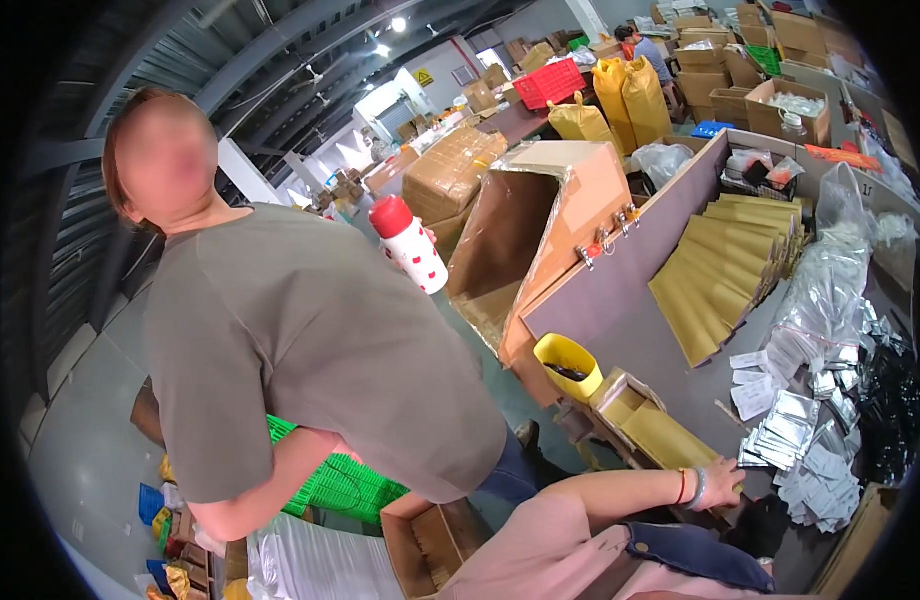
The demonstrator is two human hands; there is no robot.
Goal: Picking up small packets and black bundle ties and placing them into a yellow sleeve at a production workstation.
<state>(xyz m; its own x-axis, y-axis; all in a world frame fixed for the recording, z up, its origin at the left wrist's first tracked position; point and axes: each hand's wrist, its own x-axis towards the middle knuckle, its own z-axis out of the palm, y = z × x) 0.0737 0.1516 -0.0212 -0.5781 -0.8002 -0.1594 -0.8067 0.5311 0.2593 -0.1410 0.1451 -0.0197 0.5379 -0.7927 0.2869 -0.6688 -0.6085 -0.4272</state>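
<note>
My left hand (718, 484), with a red string and a pale bracelet at its wrist, is at the lower right beside the yellow mailer (670, 436) in a narrow cardboard box. Its fingers curl downward, and a bit of yellow shows at their tips; what they hold is mostly hidden. Close by, a black shape (760, 526) looks like my right hand in a dark glove, its fingers not distinguishable. Silver foil packets (786, 428) and a heap of white printed slips (822, 488) lie just beyond. Rows of yellow padded mailers (725, 270) fan across the tabletop (620, 290).
At left stands a person (310, 340) in a grey-brown shirt, holding a white bottle (412, 248) with a red lid. A yellow bin (568, 366) and a large open carton (540, 235) border the table. Green crates (345, 485) sit low behind the person. Clear plastic bags (825, 290) lie right.
</note>
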